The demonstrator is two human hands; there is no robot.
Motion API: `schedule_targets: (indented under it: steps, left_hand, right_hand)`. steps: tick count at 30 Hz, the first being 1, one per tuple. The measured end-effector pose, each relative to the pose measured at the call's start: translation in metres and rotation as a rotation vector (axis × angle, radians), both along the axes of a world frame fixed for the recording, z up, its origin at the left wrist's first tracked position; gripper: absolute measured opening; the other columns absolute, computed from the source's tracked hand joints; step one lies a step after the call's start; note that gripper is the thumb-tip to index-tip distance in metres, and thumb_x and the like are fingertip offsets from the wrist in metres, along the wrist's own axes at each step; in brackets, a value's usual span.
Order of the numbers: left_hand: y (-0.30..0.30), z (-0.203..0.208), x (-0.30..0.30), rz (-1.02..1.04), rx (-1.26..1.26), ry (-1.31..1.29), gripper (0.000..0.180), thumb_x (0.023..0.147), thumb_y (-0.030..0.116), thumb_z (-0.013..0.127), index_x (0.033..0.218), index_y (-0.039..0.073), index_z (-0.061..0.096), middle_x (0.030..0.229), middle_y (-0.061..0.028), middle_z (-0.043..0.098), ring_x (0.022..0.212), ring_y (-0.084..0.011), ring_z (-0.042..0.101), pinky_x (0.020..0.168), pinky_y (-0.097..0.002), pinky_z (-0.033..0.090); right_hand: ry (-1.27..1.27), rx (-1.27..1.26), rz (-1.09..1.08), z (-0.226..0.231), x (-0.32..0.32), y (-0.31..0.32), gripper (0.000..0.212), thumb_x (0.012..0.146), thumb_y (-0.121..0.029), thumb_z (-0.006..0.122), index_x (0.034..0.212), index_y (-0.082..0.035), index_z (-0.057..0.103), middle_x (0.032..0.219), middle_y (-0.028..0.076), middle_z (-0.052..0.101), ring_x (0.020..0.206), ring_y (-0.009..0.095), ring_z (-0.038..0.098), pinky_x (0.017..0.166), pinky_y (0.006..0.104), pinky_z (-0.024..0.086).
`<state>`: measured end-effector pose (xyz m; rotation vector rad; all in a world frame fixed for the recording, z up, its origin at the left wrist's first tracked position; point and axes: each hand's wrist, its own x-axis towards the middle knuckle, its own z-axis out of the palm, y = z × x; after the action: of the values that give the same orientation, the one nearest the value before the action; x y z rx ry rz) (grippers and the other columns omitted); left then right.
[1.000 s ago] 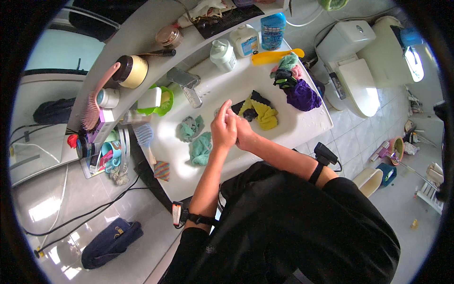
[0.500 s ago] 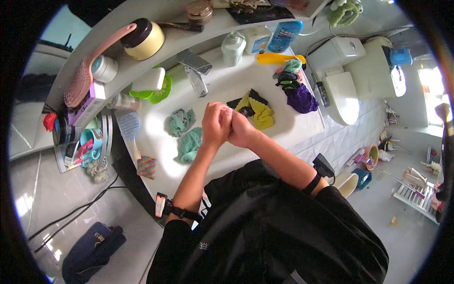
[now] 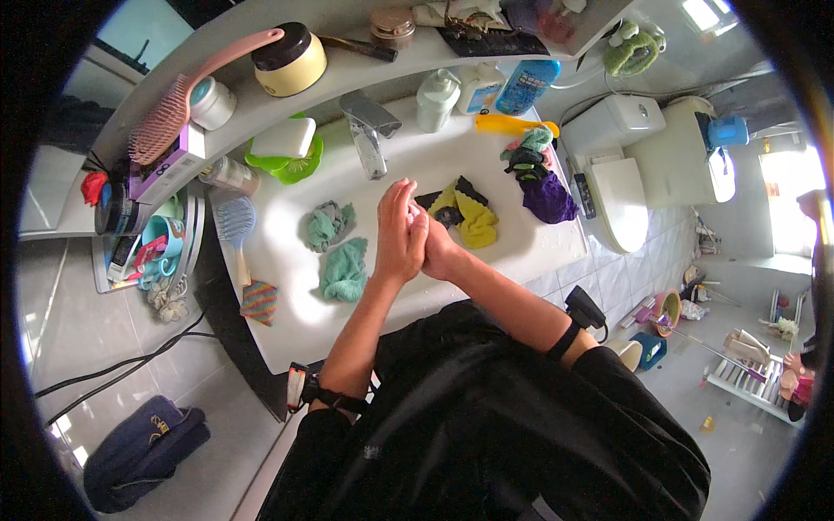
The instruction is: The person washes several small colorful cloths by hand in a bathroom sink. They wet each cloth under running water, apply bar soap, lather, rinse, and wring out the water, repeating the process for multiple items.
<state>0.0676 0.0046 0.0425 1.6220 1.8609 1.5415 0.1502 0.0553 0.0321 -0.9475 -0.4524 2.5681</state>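
Observation:
Over the white sink basin (image 3: 408, 286), my two hands are pressed together palm to palm. My left hand (image 3: 400, 239) points away from me, its fingers stretched out and close together. Against its palm lies my right hand (image 3: 441, 253), whose fingers are mostly hidden behind the left. Anything between the palms is out of sight. To the left in the basin lie a bunched grey-green cloth (image 3: 330, 226) and a green cloth (image 3: 345, 271). Just right of my hands is a yellow and black cloth (image 3: 473, 219). Beyond my fingertips stands the metal faucet (image 3: 369, 148).
Along the back rim are a green soap dish (image 3: 304, 165), a pump bottle (image 3: 437, 102) and a blue bottle (image 3: 526, 87). A purple cloth (image 3: 549, 200) lies on the right rim, a blue hairbrush (image 3: 236, 224) on the left. A toilet (image 3: 618, 191) stands to the right.
My hands were clasped with curled fingers; now the left fingers are straightened and point away from me. The whole view has shifted slightly. The cloths lie as before.

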Motion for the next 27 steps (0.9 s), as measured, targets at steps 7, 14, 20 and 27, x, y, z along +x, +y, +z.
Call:
schedule_targets:
  steps: [7, 14, 20, 27]
  left_hand:
    - [-0.012, 0.0, -0.007, 0.065, -0.212, -0.141, 0.025, 0.098, 0.024, 0.054, 0.111, 0.004, 0.048, 0.104, -0.0183, 0.054, 0.09, -0.0376, 0.058, 0.074, -0.0451, 0.049]
    - [0.0, 0.015, -0.009, 0.071, -0.062, -0.029, 0.018, 0.097, 0.019, 0.054, 0.107, 0.004, 0.053, 0.101, -0.0177, 0.056, 0.088, -0.0371, 0.058, 0.077, -0.0451, 0.048]
    - [0.006, 0.002, -0.027, 0.023, -0.464, -0.108, 0.019, 0.098, 0.023, 0.049, 0.104, 0.005, 0.049, 0.102, -0.0226, 0.059, 0.084, -0.0447, 0.062, 0.071, -0.0538, 0.048]
    - [-0.007, 0.027, 0.001, 0.011, -0.324, -0.09, 0.022, 0.093, 0.026, 0.054, 0.102, 0.007, 0.051, 0.065, -0.0183, 0.063, 0.063, -0.0422, 0.064, 0.057, -0.0535, 0.049]
  right_hand:
    - [-0.253, 0.148, -0.006, 0.02, 0.012, 0.037, 0.015, 0.094, -0.018, 0.058, 0.105, -0.012, 0.049, 0.079, 0.003, 0.057, 0.055, 0.013, 0.049, 0.043, 0.0334, 0.038]
    - [-0.051, 0.069, 0.037, 0.031, 0.001, 0.008, 0.025, 0.1, -0.04, 0.047, 0.114, -0.02, 0.053, 0.095, 0.0, 0.062, 0.077, 0.014, 0.059, 0.061, 0.0273, 0.046]
    - [-0.49, 0.259, 0.179, 0.033, 0.004, 0.013, 0.018, 0.097, -0.03, 0.05, 0.103, -0.014, 0.055, 0.078, 0.002, 0.059, 0.063, 0.015, 0.057, 0.051, 0.0296, 0.045]
    - [-0.331, 0.196, -0.013, 0.028, 0.0, 0.038, 0.022, 0.095, -0.03, 0.055, 0.095, -0.008, 0.058, 0.074, 0.005, 0.058, 0.056, 0.017, 0.057, 0.044, 0.0352, 0.045]
